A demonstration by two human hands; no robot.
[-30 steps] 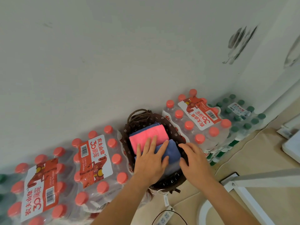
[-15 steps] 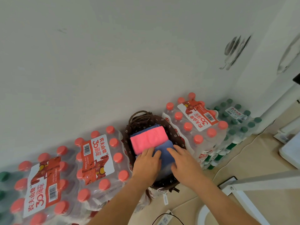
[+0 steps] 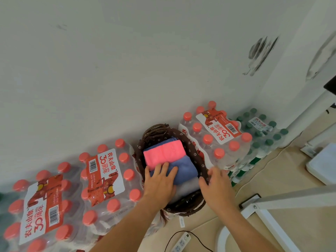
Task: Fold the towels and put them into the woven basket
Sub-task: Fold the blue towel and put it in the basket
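Observation:
A dark brown woven basket (image 3: 192, 148) stands on the floor against the wall, between packs of bottled water. Inside it lie a folded pink towel (image 3: 163, 152), a folded blue towel (image 3: 185, 170) in front of it, another blue one under the pink, and a pale grey towel (image 3: 187, 187) nearest me. My left hand (image 3: 160, 182) lies flat with fingers spread on the blue towel, fingertips at the pink one's edge. My right hand (image 3: 216, 186) hovers at the basket's right rim, fingers loosely bent and blurred, holding nothing.
Shrink-wrapped packs of red-capped bottles (image 3: 107, 177) flank the basket on both sides, with green-capped packs (image 3: 263, 135) further right. A white power strip (image 3: 181, 242) with a black cable lies on the floor near me. A white metal frame (image 3: 269, 217) stands at the right.
My right hand has come off the blue towel and moved right to the basket's rim. My left hand stays pressed on the towels, fingers more spread.

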